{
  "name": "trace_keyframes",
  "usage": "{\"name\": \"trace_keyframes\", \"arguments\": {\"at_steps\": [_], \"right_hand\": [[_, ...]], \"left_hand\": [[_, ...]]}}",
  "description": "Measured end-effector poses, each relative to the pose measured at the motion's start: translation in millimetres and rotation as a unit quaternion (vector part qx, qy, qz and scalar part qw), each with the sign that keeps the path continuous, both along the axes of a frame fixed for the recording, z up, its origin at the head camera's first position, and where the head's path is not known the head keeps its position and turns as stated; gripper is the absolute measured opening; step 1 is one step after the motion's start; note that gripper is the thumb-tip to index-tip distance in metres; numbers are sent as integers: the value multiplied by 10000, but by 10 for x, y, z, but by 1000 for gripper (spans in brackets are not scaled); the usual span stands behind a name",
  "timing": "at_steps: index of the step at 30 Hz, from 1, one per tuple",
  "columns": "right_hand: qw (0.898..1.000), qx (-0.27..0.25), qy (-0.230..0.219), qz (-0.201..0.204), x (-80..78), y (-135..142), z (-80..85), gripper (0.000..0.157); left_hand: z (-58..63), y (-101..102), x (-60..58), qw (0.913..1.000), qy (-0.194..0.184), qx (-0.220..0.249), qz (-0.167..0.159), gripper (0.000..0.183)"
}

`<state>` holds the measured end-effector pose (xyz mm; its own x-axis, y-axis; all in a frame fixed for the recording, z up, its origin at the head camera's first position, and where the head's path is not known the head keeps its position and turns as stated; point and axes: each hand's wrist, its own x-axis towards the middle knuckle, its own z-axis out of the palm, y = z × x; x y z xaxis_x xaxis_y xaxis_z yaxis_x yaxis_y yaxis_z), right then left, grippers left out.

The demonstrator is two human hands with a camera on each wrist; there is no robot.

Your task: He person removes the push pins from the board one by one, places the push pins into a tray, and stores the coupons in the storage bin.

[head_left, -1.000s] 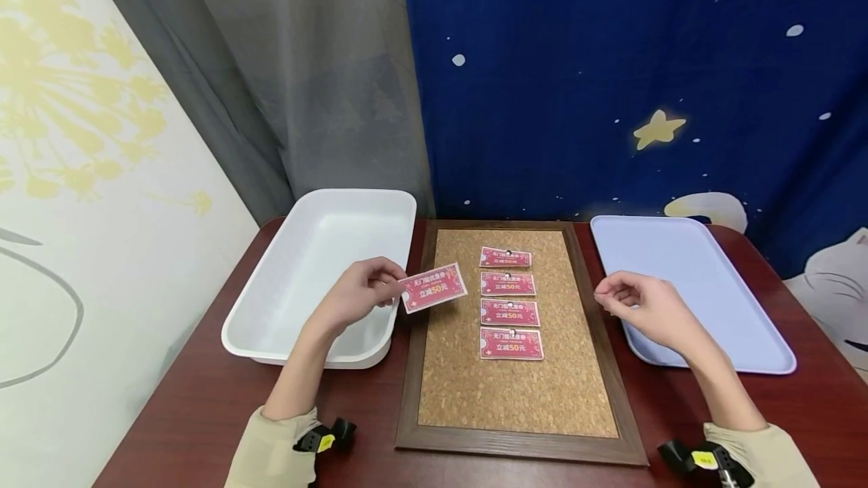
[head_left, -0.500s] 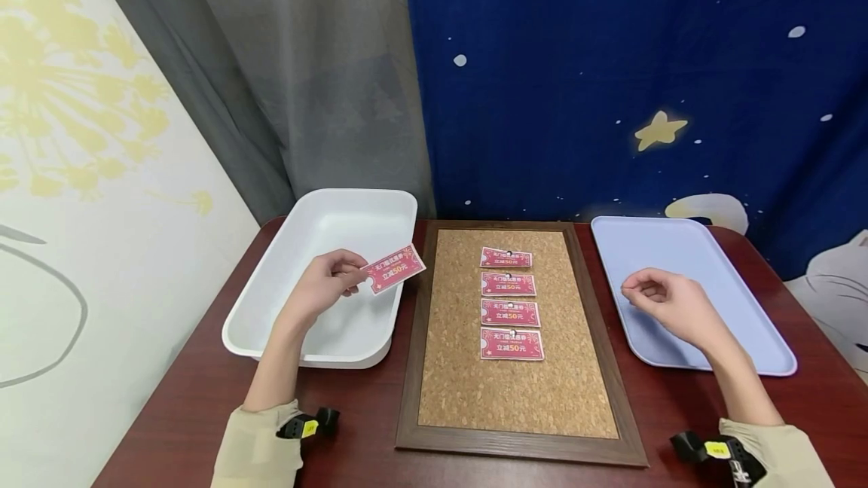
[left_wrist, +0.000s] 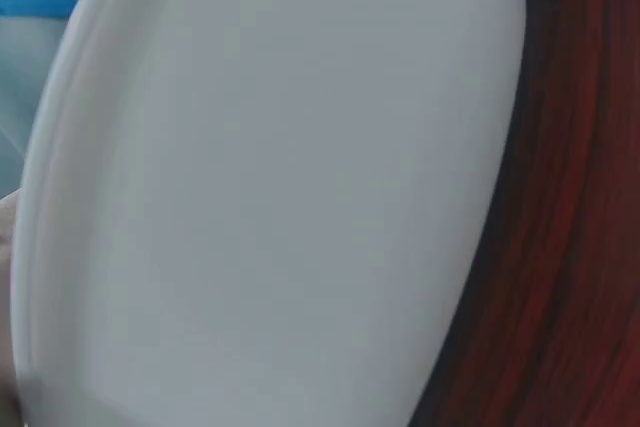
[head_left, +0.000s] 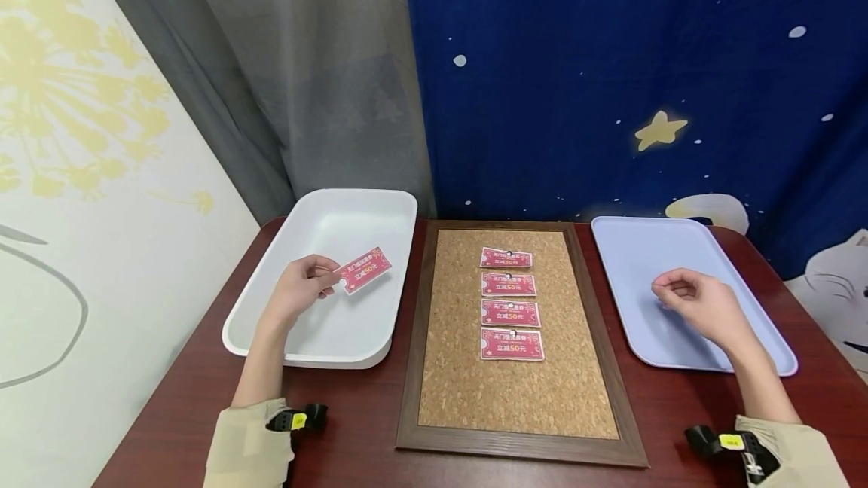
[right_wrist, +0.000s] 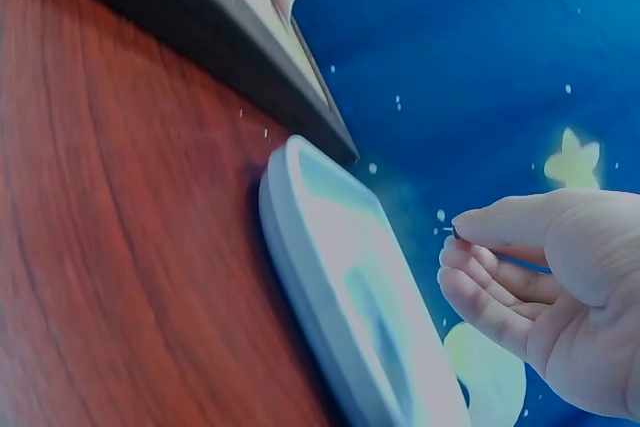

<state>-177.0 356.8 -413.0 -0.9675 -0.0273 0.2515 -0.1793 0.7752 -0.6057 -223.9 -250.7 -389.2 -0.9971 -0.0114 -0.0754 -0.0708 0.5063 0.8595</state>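
Observation:
My left hand (head_left: 298, 291) pinches a pink coupon (head_left: 365, 270) by its left end, above the white tub (head_left: 353, 224). In the left wrist view the tub's outer wall (left_wrist: 290, 167) hides nearly all of that hand. Over on the right, my right hand (head_left: 701, 306) is above the pale blue tray (head_left: 651, 247). Between its thumb and forefinger a tiny pushpin (right_wrist: 453, 233) shows in the right wrist view, its thin metal point sticking out. Several pink coupons (head_left: 511, 345) hang in a column on the framed corkboard (head_left: 515, 398), each with a pin at its top edge.
The corkboard lies between the tub and the tray on a dark red wooden table (head_left: 359, 443). Grey and blue star-patterned curtains (head_left: 542, 96) hang behind the table. A white wall (head_left: 102, 247) stands at the left.
My left hand has carried the coupon leftward, from the board's left edge to over the tub. My right hand has moved right, from beside the board to over the tray.

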Motion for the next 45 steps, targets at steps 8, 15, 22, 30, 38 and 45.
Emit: {"name": "trace_keyframes", "arguments": {"at_steps": [8, 15, 22, 30, 38, 45], "right_hand": [[9990, 217, 127, -382, -22, 179, -110, 15], [9961, 521, 111, -697, -9, 292, -190, 14], [9945, 606, 74, -851, -22, 379, -258, 14], [9928, 680, -36, -980, -33, 458, -278, 14], [9930, 624, -84, -1000, -47, 492, -307, 13], [9931, 465, -258, -1050, -17, 508, -337, 16]], "left_hand": [[-57, -141, -7, 9993, -112, -144, 341, 27], [-73, -198, -16, 9983, -71, -185, 539, 25], [-77, -199, 0, 9959, -78, -453, 783, 23], [-66, -305, 20, 9888, -46, -1012, 1093, 24], [-114, -406, 24, 9855, -224, -1162, 1216, 24], [-194, -447, 4, 9828, -513, -1392, 1103, 24]]}}
